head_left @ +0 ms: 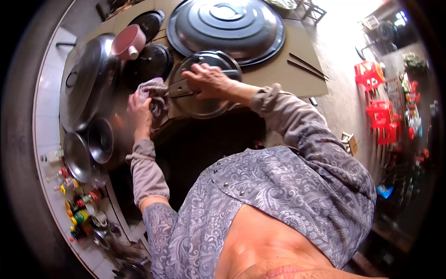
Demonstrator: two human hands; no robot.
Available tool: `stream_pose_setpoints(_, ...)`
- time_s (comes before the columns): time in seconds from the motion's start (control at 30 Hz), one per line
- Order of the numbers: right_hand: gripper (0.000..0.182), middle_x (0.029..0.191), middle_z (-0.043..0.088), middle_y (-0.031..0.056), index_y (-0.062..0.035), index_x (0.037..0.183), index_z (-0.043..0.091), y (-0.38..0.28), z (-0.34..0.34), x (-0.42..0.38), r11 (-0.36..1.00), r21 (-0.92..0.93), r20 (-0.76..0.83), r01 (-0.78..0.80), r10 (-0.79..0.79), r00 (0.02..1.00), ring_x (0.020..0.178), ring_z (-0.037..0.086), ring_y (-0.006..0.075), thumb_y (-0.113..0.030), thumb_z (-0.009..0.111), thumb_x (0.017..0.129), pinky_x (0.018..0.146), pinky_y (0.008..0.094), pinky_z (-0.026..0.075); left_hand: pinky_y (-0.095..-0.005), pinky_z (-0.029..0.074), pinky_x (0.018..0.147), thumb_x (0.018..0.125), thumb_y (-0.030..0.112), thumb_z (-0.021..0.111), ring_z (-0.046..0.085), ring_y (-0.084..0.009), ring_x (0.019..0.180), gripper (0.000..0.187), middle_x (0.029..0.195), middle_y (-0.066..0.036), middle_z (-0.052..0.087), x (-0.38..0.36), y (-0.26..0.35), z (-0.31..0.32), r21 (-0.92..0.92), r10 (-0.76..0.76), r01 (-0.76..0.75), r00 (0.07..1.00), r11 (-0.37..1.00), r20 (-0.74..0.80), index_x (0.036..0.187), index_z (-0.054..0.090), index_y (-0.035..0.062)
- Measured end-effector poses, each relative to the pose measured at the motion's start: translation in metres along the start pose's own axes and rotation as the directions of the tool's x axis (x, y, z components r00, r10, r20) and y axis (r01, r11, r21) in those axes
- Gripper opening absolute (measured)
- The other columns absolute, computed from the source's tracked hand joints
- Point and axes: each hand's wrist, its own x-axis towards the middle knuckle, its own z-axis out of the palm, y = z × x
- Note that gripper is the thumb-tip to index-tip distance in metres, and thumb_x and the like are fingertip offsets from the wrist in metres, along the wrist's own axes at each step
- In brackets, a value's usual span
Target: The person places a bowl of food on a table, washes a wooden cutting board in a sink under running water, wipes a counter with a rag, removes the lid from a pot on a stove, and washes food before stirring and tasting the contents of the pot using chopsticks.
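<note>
A crumpled purple-grey cloth (158, 95) is gripped in my left hand (141, 110), over the brown counter near its front edge. To the right of it, my right hand (209, 83) rests on the middle of a round glass lid (204, 108) with a metal rim, the fingers curled around its knob, which they mostly hide. Just behind the lid lies a very large domed metal lid (227, 35). A pink pot (127, 42) with a short handle stands behind my left hand, next to a black round burner plate (155, 60).
Two chopsticks (306, 67) lie on the counter at the right. A big metal wok lid (88, 83) and two metal bowls (78, 156) are at the left. Bottles (88, 199) stand on white tiles at the lower left. Red stools (379, 113) are on the floor at the right.
</note>
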Motion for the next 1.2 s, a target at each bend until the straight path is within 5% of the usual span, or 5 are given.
stream_pose_setpoints(0.33, 0.076, 0.106, 0.052, 0.0137, -0.0182, 0.116, 0.051, 0.022, 0.032, 0.010, 0.993, 0.104, -0.061, -0.052, 0.058, 0.996, 0.093, 0.059, 0.0354, -0.040, 0.081, 0.050, 0.072, 0.0453, 0.052, -0.0381, 0.040, 0.097, 0.077, -0.005, 0.051, 0.049, -0.0302, 0.116, 0.040, 0.124, -0.014, 0.053, -0.049, 0.056, -0.065, -0.448, -0.328, 0.250, 0.939, 0.858, -0.103, 0.111, 0.064, 0.0097)
stream_pose_setpoints(0.57, 0.086, 0.119, 0.049, 0.0163, -0.0246, 0.136, 0.039, 0.031, -0.001, -0.007, 0.934, 0.350, 0.085, -0.075, 0.048, 0.995, 0.108, 0.053, 0.0344, -0.044, 0.079, 0.063, 0.084, 0.0437, 0.050, -0.0326, 0.047, 0.081, 0.078, -0.004, 0.048, 0.052, -0.0269, 0.113, 0.047, 0.123, -0.013, 0.055, -0.056, 0.078, -0.028, -0.565, -0.250, 0.166, 0.965, 0.808, -0.074, 0.121, 0.059, 0.0105)
stream_pose_setpoints(0.7, 0.050, 0.106, 0.060, 0.0101, -0.0135, 0.120, 0.055, 0.140, -0.086, -0.113, 0.973, 0.125, -0.343, -0.194, 0.226, 0.912, 0.098, 0.057, 0.0281, -0.026, 0.072, 0.074, 0.083, 0.0394, 0.050, -0.0346, 0.047, 0.083, 0.078, -0.005, 0.049, 0.053, -0.0289, 0.112, 0.047, 0.121, -0.014, 0.056, -0.067, 0.120, -0.065, -0.556, -0.347, 0.268, 0.937, 0.786, -0.038, 0.123, 0.055, 0.0081)
stream_pose_setpoints(0.83, 0.070, 0.120, 0.052, 0.0194, -0.0034, 0.130, 0.042, 0.272, -0.119, -0.252, 0.714, -0.344, 0.102, -0.610, 0.674, 0.731, 0.112, 0.050, 0.0330, -0.028, 0.073, 0.073, 0.093, 0.0418, 0.045, -0.0357, 0.048, 0.082, 0.079, -0.005, 0.050, 0.057, -0.0295, 0.102, 0.047, 0.114, -0.013, 0.059, -0.107, 0.156, -0.071, -0.594, -0.432, 0.271, 0.890, 0.757, -0.145, 0.124, 0.054, 0.0066)
stream_pose_setpoints(1.2, 0.030, 0.099, 0.060, 0.0228, 0.0012, 0.105, 0.055, 0.365, -0.130, -0.332, 0.857, -0.404, 0.321, -0.322, 0.462, 0.827, 0.092, 0.059, 0.0399, -0.012, 0.051, 0.079, 0.080, 0.0468, 0.049, -0.0296, 0.052, 0.071, 0.082, -0.004, 0.052, 0.063, -0.0182, 0.081, 0.039, 0.106, -0.011, 0.061, -0.219, 0.327, -0.120, -0.760, -0.692, 0.452, 0.722, 0.467, 0.004, 0.119, 0.056, 0.0067)
